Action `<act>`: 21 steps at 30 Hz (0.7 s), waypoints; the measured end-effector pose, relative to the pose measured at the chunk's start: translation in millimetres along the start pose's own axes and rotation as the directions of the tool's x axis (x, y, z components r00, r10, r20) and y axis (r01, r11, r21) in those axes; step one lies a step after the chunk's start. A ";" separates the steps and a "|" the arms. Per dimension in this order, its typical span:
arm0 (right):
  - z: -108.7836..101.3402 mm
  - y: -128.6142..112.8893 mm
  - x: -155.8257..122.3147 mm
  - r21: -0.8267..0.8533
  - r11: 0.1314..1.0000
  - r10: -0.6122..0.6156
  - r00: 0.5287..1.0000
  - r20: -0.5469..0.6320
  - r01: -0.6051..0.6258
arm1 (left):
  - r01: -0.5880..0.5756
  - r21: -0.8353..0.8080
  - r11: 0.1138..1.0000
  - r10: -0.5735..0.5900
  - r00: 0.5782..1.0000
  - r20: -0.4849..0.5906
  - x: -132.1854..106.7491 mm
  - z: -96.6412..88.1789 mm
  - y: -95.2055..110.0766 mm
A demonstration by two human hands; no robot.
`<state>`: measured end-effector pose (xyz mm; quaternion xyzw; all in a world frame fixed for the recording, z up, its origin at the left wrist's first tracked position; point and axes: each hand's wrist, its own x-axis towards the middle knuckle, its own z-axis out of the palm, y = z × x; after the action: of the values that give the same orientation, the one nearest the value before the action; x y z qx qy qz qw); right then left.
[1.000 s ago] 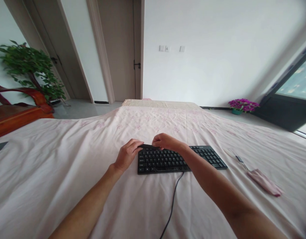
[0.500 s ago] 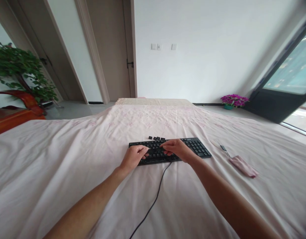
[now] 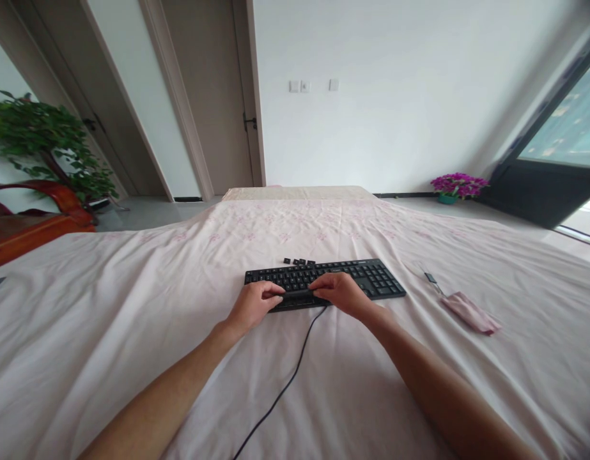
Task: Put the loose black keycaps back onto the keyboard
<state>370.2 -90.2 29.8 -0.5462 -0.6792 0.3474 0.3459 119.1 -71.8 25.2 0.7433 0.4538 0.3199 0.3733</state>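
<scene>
Black plastic sits between my two hands: a slim bar (image 3: 297, 294), one end pinched in the grip of my left hand (image 3: 255, 301), the other in the grip of my right (image 3: 341, 291). I have it over the near rows of the black keyboard (image 3: 376, 279), toward eight o'clock from its middle; whether the bar touches the keys, I cannot tell. Several small black keycaps (image 3: 302, 262) lie loose on the pale pink cloth (image 3: 390, 377), just past the far edge, at eleven o'clock. From the near edge a dark cable (image 3: 303, 348) runs off toward seven. At four o'clock, apart from the keyboard, I see a pink pouch (image 3: 470, 313), with a thin dark-ended tool (image 3: 430, 278) pointing out of it toward ten. Farther off, purple flowers (image 3: 460, 184) stand at two o'clock.
</scene>
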 end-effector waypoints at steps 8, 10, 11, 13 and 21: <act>7.0 -4.3 -15.5 -0.426 0.846 -0.337 0.940 0.040 0.322 | -0.215 0.400 0.891 0.252 0.967 -0.042 -7.1 6.4 -6.2; 9.2 -4.3 -17.3 -0.448 0.832 -0.346 0.937 0.041 0.327 | -0.251 0.399 0.882 0.288 0.957 -0.034 -7.4 7.9 -8.6; 10.0 -4.3 -17.9 -0.455 0.828 -0.349 0.936 0.038 0.327 | -0.267 0.394 0.880 0.302 0.953 -0.030 -7.4 8.6 -10.1; 10.9 -4.5 -18.7 -0.464 0.820 -0.358 0.933 0.040 0.334 | -0.291 0.378 0.879 0.324 0.946 -0.026 -7.3 9.7 -13.3; 11.4 -7.7 -24.0 -0.499 0.781 -0.390 0.917 0.083 0.377 | -0.387 0.328 0.862 0.411 0.912 -0.003 -9.2 8.3 -23.4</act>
<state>360.6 -116.1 28.2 -0.4720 -0.8385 0.0732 0.2623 112.1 -75.2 -0.1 0.8594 0.3492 0.3391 0.1565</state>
